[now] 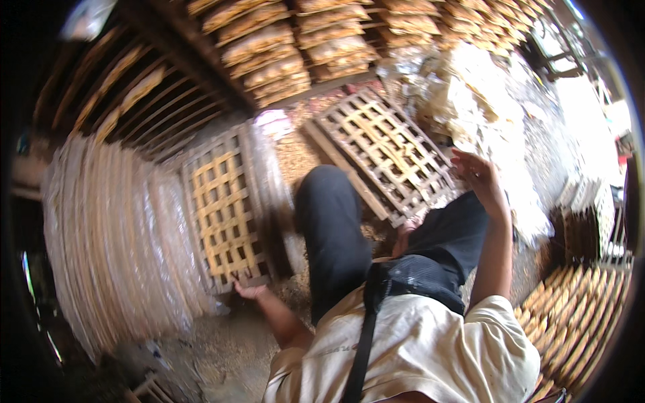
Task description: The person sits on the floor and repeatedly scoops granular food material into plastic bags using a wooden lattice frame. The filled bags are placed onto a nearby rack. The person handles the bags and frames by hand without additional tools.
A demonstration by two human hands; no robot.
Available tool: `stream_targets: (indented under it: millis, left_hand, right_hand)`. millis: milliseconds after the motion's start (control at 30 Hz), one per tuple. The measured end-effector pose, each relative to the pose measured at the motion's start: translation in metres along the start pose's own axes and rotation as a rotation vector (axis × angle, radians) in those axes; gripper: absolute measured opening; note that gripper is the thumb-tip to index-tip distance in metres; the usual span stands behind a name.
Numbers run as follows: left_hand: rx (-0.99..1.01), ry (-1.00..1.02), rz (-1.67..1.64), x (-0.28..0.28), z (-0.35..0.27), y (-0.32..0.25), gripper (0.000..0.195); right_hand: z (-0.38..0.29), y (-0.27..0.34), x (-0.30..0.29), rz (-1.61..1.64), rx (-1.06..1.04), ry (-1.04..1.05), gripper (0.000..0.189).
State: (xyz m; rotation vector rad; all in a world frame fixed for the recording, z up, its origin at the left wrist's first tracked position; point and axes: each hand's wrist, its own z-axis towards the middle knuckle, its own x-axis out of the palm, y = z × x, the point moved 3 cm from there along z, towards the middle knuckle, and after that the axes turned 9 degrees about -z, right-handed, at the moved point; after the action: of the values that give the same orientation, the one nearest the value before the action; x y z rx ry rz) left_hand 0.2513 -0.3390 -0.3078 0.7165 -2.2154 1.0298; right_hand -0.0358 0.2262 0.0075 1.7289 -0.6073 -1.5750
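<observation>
My left hand (250, 290) is at the lower end of an upright lattice tray (221, 201), its fingers against the frame's edge; whether they grip it is hard to tell. The tray has a woven yellowish slat centre and leans beside a row of plastic-covered trays. My right hand (476, 169) is raised near the right corner of a second lattice tray (388, 146), fingers apart, holding nothing. That second tray lies on the floor before my knees, a wooden bar (347, 169) along its left side. Small pale bits lie on its slats.
Plastic-wrapped upright trays (121, 242) stand at the left. Racks with filled packets (272, 50) rise ahead. Crumpled clear plastic sheeting (468, 106) lies at the right front. More stacked trays (587, 216) and rows of yellowish pieces (574, 317) are at the right. Grainy bits cover the floor.
</observation>
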Motion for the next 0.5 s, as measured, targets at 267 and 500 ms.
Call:
stream_targets:
  millis: [267,500]
  left_hand:
    - [0.032,-0.218,0.35,-0.014,0.035,-0.036,0.045]
    - [0.493,-0.372,0.988,-0.02,-0.021,-0.034,0.042]
  right_hand:
    - [-0.011,-0.124,-0.086,0.174,0.334,-0.974,0.022]
    - [-0.053,-0.401,-0.036,0.041,0.691,-0.711,0.031]
